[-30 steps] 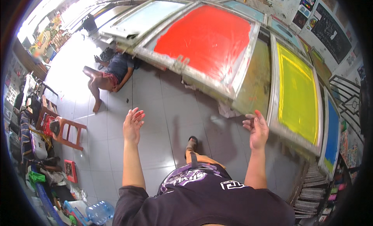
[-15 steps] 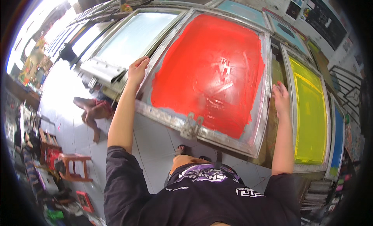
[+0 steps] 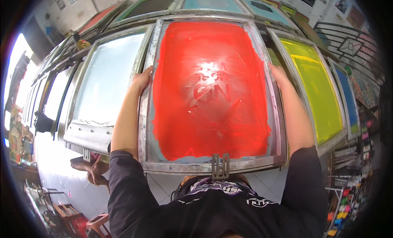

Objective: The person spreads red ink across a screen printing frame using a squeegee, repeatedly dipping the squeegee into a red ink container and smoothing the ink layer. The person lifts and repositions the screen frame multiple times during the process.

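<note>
A screen printing frame (image 3: pixel 159 166) coated with bright red ink (image 3: pixel 204 127), with faint lettering in the mesh, lies squarely before me. My left hand (image 3: pixel 143 77) is closed on its left metal edge, and my right hand (image 3: pixel 276 73) grips the opposite edge; the fingertips of both are partly hidden. A metal bracket (image 3: pixel 221 166) is fixed at the middle of the near edge. A pale white-blue screen (image 3: pixel 107 78) lies beside my left arm, and a yellow screen (image 3: pixel 311 90) beside my right arm.
More framed screens (image 3: pixel 213 4) line the back, with a blue one (image 3: pixel 348 96) at right. Another person's bare legs (image 3: pixel 92 170) show below left on the tiled floor. Plastic stools (image 3: pixel 96 225) stand lower left, a metal railing (image 3: pixel 348 45) at upper right, colourful small items (image 3: pixel 344 207) lower right.
I have moved up to the red screen. Both my hands have risen from in front of me to its two sides and closed on them. The other person is now mostly hidden.
</note>
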The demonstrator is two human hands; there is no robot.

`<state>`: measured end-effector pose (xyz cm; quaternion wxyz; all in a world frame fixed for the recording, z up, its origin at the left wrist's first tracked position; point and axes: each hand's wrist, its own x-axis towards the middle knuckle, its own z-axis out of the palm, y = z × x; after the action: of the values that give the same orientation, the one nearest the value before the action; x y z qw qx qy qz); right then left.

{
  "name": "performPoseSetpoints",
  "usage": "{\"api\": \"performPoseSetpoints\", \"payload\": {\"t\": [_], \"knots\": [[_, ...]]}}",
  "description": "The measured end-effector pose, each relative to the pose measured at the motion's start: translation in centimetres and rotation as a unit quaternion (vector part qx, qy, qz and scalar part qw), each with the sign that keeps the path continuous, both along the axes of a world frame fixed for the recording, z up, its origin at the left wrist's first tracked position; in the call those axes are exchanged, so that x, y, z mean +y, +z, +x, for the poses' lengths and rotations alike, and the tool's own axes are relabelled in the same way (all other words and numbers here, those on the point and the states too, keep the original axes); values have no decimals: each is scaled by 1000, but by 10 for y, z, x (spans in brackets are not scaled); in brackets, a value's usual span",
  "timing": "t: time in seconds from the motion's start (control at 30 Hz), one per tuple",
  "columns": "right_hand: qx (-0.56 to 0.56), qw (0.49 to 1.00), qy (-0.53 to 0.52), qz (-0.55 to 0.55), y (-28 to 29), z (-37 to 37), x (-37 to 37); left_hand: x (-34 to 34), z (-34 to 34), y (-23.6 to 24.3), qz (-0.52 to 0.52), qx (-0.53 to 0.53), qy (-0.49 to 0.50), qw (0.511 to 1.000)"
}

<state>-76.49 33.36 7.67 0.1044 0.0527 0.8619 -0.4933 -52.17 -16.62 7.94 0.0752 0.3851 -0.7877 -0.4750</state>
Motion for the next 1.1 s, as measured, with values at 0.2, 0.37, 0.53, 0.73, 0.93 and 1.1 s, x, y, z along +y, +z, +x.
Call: {"api": "performPoseSetpoints", "payload": {"t": [0.2, 0.37, 0.53, 0.73, 0.93, 1.1], "knots": [[72, 996, -35, -44, -6, 6, -5, 15, -5, 18, 73, 79, 55, 993], [115, 985, 25, -124, 103, 53, -25, 7, 25, 73, 11, 110, 68, 991], [268, 945, 99, -159, 226, 50, -4, -6, 78, 152, -29, 239, 30, 970], [413, 883, 117, -189, 330, 65, -17, 50, 148, 165, -69, 365, 91, 924], [437, 870, 148, -175, 393, 109, -56, 124, 230, 108, -224, 368, 194, 881], [434, 823, 235, -283, 401, 229, -92, 174, 260, 48, -173, 470, 250, 829]]}}
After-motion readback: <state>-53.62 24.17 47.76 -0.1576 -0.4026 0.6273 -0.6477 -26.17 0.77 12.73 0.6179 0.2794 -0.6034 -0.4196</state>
